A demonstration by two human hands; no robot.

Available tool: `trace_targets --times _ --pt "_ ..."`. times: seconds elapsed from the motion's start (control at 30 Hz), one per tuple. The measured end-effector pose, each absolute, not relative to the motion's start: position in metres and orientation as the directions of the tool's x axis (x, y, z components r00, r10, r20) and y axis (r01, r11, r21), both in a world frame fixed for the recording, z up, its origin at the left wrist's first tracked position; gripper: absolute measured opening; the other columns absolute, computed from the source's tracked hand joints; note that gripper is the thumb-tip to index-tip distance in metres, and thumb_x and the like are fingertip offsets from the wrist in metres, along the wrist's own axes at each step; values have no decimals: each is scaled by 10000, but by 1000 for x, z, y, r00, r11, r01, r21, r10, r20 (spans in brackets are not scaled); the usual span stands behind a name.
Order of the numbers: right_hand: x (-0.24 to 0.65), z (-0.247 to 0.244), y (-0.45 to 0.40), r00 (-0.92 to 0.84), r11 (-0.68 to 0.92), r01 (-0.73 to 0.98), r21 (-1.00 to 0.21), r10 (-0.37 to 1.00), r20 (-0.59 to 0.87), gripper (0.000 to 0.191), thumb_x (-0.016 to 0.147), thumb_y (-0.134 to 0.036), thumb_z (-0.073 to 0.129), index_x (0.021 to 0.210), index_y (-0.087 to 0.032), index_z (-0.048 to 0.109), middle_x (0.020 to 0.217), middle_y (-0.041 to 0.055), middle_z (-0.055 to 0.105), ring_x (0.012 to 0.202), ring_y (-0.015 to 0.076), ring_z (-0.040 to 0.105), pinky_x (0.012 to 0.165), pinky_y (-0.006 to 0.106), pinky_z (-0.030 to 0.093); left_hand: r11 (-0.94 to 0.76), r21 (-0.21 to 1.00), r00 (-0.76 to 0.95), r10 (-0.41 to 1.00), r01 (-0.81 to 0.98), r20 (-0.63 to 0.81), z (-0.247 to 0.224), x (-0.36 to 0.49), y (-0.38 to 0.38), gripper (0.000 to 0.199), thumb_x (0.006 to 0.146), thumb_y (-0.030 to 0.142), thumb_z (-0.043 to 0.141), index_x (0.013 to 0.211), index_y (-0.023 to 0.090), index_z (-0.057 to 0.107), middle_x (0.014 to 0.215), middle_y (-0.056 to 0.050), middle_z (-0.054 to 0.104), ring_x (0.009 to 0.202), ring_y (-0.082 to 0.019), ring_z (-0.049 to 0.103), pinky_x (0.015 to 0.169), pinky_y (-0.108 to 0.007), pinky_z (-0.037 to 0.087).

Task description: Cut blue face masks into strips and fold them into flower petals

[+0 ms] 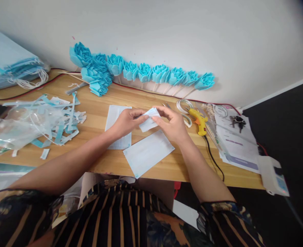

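Between my two hands is a small folded piece of pale blue sheet [149,120], which looks like face mask fabric. My left hand [127,121] pinches its left side with thumb and fingers. On its right side, my right hand [170,121] grips the edge, thumb in front and fingers behind. Just below lies a flat, pale blue mask sheet [149,152], set at an angle near the table's front edge. Another such sheet [111,120] lies partly under my left hand and wrist.
Blue fabric flowers [144,72] on sticks line the wall. Cut strips [70,116] and a clear plastic bag [20,125] lie left, below stacked masks [10,61]. A yellow glue gun [199,121], tape rolls [184,105], papers [233,140] and keys [237,121] are at right.
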State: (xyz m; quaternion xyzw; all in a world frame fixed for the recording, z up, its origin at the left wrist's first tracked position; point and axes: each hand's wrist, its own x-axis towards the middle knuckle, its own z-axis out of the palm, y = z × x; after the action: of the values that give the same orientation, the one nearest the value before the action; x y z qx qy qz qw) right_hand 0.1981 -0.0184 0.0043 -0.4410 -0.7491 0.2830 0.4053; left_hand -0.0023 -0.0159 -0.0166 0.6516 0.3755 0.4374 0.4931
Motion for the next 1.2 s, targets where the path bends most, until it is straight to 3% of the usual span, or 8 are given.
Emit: trace_targets --times 0.1,0.2,0.3,0.43,0.67,0.83,1.07,1.2 --pt "198 7 -21 -246 542 547 -638 832 497 141 877 -265 661 985 -235 745 964 30 764 907 222 699 868 409 560 -203 978 313 932 40 181 -17 -4 -14 270 830 328 658 990 133 754 963 -75 761 817 -182 679 726 -291 527" --pt "201 12 -23 -354 648 641 -412 725 591 133 918 -239 625 983 -235 741 921 41 750 896 228 682 848 403 538 -235 970 239 947 62 214 -16 -7 -12 307 815 247 649 1091 147 740 1122 -93 754 995 -209 686 891 -335 534" --pt "203 12 -22 -501 700 653 -289 685 529 164 949 -252 602 1043 -221 732 963 67 744 937 241 671 856 401 521 -243 968 172 958 66 229 -18 -9 -10 321 818 213 625 1116 157 729 1178 -92 744 1065 -215 673 984 -375 504" --pt "204 5 -17 -584 699 669 -252 704 404 155 943 -242 605 1038 -216 724 1000 82 740 964 259 661 861 406 507 -210 977 185 963 47 198 -21 -8 -10 320 824 228 637 1122 149 722 1174 -102 745 1070 -221 674 1007 -392 492" --pt "203 -2 -13 -531 672 673 -309 730 431 129 930 -221 594 955 -203 719 945 83 740 945 261 662 859 399 494 -201 979 197 962 41 189 -16 -6 -13 319 855 301 660 1130 148 714 1178 -107 744 1107 -227 671 1013 -384 485" --pt "197 1 -20 -331 548 636 -544 830 449 146 891 -258 653 1027 -244 705 1008 37 755 937 241 686 867 388 518 -214 977 267 942 18 202 -12 -3 -15 463 811 445 736 1156 138 705 1167 -130 742 1035 -235 687 896 -350 529" --pt "190 1 -26 -284 457 485 -745 888 361 327 841 -256 680 1167 -267 668 1118 28 752 998 231 698 882 397 549 -257 961 283 933 101 220 -11 -5 -17 346 792 490 742 789 145 726 778 -48 731 743 -170 647 677 -273 498" --pt "190 -3 -21 -263 398 400 -826 913 312 396 807 -256 700 1201 -255 668 1170 36 741 1049 233 693 940 407 548 -270 957 204 948 107 244 -8 -6 -17 272 840 415 691 780 150 696 736 -25 699 692 -148 613 653 -263 472"
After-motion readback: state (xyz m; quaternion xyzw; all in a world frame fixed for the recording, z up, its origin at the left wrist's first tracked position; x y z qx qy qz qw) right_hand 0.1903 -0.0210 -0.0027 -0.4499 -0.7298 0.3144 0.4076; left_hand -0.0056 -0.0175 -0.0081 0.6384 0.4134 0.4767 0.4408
